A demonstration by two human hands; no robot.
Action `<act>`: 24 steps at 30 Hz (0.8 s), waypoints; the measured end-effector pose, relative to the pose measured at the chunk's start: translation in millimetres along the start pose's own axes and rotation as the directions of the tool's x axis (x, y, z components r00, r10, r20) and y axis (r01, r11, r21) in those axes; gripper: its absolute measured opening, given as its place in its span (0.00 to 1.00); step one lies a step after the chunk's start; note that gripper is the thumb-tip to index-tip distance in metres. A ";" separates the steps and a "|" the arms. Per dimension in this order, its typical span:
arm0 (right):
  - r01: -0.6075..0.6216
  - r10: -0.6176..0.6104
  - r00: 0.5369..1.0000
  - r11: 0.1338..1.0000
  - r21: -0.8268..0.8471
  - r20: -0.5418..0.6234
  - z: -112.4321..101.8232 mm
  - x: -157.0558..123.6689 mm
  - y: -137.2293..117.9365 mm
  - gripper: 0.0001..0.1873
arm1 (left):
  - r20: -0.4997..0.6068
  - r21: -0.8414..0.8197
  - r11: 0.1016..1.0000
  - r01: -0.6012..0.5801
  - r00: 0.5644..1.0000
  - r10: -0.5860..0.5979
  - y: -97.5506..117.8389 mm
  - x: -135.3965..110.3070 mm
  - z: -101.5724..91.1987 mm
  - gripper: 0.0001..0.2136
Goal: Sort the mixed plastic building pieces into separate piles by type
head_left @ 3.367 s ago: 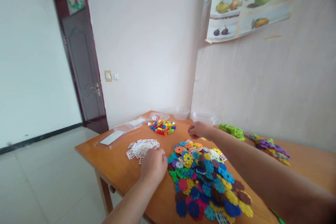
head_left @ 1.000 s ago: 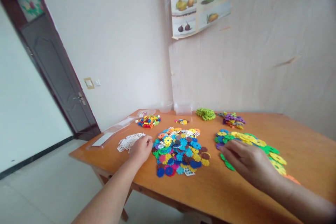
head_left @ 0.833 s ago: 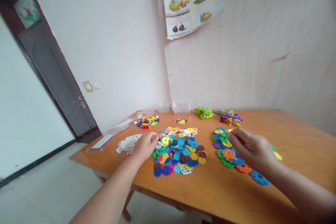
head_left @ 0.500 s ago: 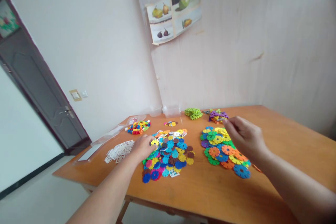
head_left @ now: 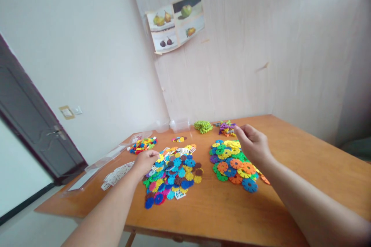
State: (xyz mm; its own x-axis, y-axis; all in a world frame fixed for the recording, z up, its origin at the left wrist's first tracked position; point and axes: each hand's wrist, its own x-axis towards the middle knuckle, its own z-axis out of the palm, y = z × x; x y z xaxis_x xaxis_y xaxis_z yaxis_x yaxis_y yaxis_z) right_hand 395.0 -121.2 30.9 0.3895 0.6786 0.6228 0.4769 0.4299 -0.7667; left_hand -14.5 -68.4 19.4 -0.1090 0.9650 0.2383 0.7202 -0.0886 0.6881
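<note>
My left hand and right hand half-curl, contents unclear. Spacing likely keeps small discs off big discs.

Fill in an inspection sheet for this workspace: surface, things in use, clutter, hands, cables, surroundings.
Surface: wooden table bearing several piles.
Things in use: mixed disc pile including white lattice pieces; larger-disc pile.
Clutter: white lattice pile, brick pile, green pile, purple-yellow pile, clear containers.
Hands: left hand at the mixed disc pile's edge; right hand by the larger-disc pile; grips unclear.
Cables: nothing seen.
Surroundings: fruit poster on wall; door.
</note>
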 end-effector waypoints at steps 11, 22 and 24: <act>-0.085 0.098 0.992 0.985 0.153 -0.079 9.2 7.3 8.4 0.22 | 0.007 -0.294 0.956 -0.008 1.000 0.011 111.9 -12.4 53.3 0.08; -0.097 0.103 0.993 0.990 0.100 -0.054 12.3 9.6 23.1 0.23 | 0.278 -0.450 0.893 0.014 0.952 0.125 201.2 -45.2 173.2 0.07; -0.095 0.098 0.995 0.992 0.079 -0.034 12.2 9.2 23.1 0.23 | 0.274 -0.447 0.895 -0.003 0.951 0.140 201.9 -45.7 181.2 0.08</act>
State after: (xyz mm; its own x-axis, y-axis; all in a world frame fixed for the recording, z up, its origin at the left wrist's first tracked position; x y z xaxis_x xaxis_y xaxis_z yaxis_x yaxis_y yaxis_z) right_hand 400.0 -97.7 17.0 0.4609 0.6968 0.5495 0.3737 0.4093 -0.8324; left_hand 260.0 -85.7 23.2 0.1849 0.9734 0.1354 0.3386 -0.1924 0.9210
